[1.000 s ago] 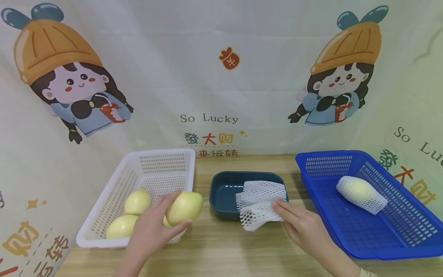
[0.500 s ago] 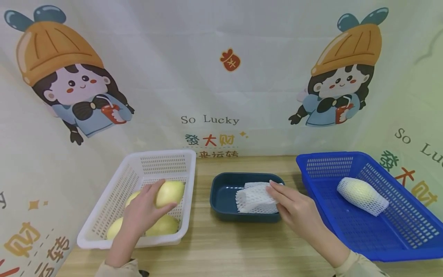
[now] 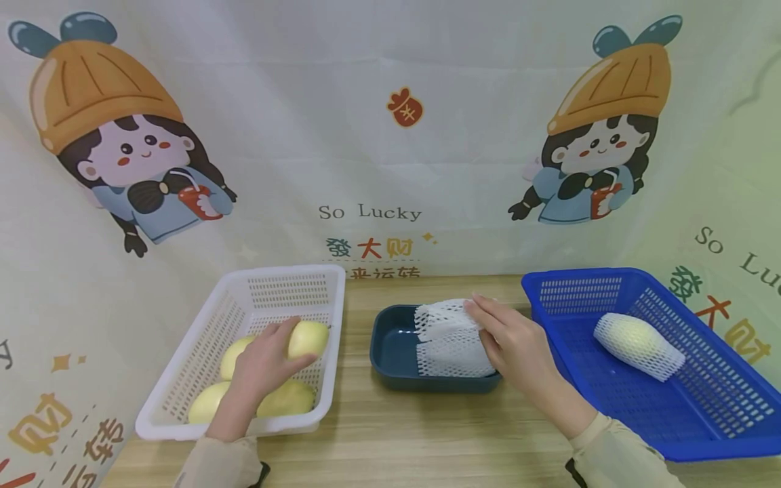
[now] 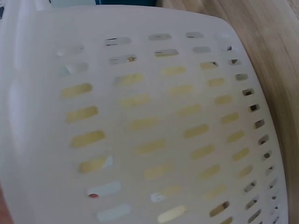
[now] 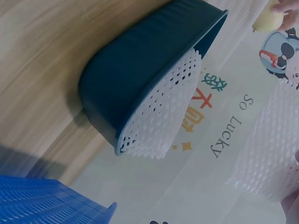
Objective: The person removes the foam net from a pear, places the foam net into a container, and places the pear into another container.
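In the head view my left hand (image 3: pixel 264 366) grips a pale yellow pear (image 3: pixel 310 339) over the white basket (image 3: pixel 337 332), where more pears (image 3: pixel 287 398) lie. My right hand (image 3: pixel 515 346) pinches a white foam net sleeve (image 3: pixel 442 317), raised above the dark teal box (image 3: pixel 390 349). Another foam net (image 3: pixel 454 357) lies in that box. The right wrist view shows the lifted sleeve (image 5: pixel 268 144) apart from the net (image 5: pixel 161 109) left in the box. Only the basket's slotted wall (image 4: pixel 35 140), with yellow fruit behind it, fills most of the left wrist view.
A blue basket (image 3: pixel 659 423) stands on the right, holding one pear in a foam net (image 3: pixel 637 344). Wooden tabletop (image 3: pixel 415 430) stretches in front of the box. A printed cloth (image 3: pixel 464 135) hangs behind everything.
The left hand, with the pear, has moved back left over the white basket. The right hand first lowered its foam net to the box, then raised it toward the back.
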Available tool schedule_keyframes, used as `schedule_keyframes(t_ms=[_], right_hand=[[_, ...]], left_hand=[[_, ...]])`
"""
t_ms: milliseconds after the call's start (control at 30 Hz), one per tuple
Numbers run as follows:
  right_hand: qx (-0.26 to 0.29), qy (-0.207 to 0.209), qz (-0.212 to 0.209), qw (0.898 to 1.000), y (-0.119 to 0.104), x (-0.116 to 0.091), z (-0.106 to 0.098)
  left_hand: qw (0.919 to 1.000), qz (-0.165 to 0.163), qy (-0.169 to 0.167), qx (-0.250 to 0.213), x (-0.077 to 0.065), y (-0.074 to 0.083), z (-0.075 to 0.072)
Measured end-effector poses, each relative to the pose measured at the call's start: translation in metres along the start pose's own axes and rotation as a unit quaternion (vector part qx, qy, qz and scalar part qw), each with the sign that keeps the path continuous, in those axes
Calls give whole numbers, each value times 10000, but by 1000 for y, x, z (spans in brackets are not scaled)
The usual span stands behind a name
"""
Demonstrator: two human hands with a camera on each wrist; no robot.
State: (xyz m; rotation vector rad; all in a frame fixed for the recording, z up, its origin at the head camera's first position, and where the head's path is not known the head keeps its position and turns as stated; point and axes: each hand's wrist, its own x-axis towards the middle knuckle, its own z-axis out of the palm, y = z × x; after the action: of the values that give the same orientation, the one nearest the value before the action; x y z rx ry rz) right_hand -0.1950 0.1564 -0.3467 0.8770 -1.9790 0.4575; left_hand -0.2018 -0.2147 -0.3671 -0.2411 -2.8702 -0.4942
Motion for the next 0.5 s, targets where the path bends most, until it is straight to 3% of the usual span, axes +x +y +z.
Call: schedule_keyframes(t_ms=[500], right_hand=[[-528,-85,9,9986,7,12,36]], left_hand=[[9991,-291,-292,136,4,-11,14]])
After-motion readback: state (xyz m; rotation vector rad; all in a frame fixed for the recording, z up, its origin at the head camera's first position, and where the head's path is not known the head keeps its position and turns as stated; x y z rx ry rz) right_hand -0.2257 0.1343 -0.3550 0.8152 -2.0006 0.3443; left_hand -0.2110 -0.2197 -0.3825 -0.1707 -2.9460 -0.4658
